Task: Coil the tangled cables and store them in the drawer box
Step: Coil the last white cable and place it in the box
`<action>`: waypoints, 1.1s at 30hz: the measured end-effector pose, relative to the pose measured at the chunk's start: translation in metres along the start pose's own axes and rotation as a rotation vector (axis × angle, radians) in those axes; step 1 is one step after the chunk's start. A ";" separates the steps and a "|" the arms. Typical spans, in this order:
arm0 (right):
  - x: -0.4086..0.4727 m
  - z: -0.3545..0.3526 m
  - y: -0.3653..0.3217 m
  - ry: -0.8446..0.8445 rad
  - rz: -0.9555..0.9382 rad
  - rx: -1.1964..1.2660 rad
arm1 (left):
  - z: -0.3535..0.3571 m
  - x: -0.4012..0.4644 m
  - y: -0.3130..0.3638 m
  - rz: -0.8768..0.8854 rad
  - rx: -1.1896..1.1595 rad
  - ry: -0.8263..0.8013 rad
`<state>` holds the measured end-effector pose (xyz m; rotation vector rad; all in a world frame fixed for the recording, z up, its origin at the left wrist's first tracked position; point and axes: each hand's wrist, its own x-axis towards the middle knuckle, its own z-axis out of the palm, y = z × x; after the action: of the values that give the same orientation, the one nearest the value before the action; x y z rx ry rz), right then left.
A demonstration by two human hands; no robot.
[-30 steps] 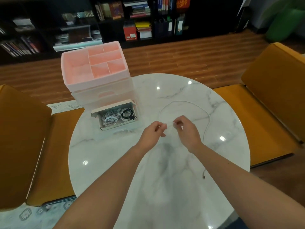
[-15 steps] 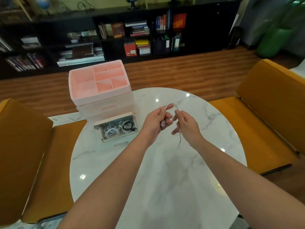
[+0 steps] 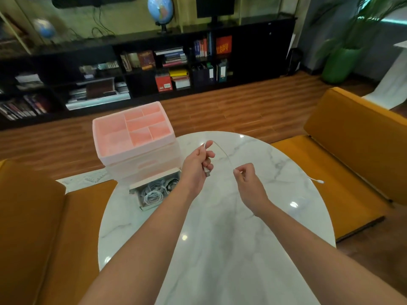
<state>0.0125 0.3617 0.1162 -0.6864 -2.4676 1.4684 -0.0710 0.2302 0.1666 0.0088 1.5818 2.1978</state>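
Observation:
A thin white cable (image 3: 222,151) arcs in the air between my two hands above the round marble table (image 3: 220,249). My left hand (image 3: 197,166) grips the cable near one end, its plug sticking out below the fingers. My right hand (image 3: 245,176) pinches the cable further along. The cable's far end (image 3: 319,181) lies blurred at the table's right edge. A pink drawer box (image 3: 134,137) stands at the table's far left. Its bottom drawer (image 3: 154,191) is pulled out and holds several coiled white and black cables.
Mustard-yellow seats flank the table on the left (image 3: 33,216) and right (image 3: 352,146). Beyond the wooden floor runs a black bookshelf (image 3: 154,69) with books and a globe. A green plant pot (image 3: 337,64) stands at the far right.
My hands have lifted the cable off the table and moved apart, stretching it into an arc. The camera has tilted up, showing more of the room.

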 end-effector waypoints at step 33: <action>0.016 -0.050 -0.041 -0.259 -0.154 -0.189 | -0.029 -0.012 -0.009 0.013 0.828 -0.390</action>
<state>0.0060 0.3918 0.1755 -0.3426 -2.8097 1.3547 -0.0647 0.2022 0.1507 0.6431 2.0984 1.2880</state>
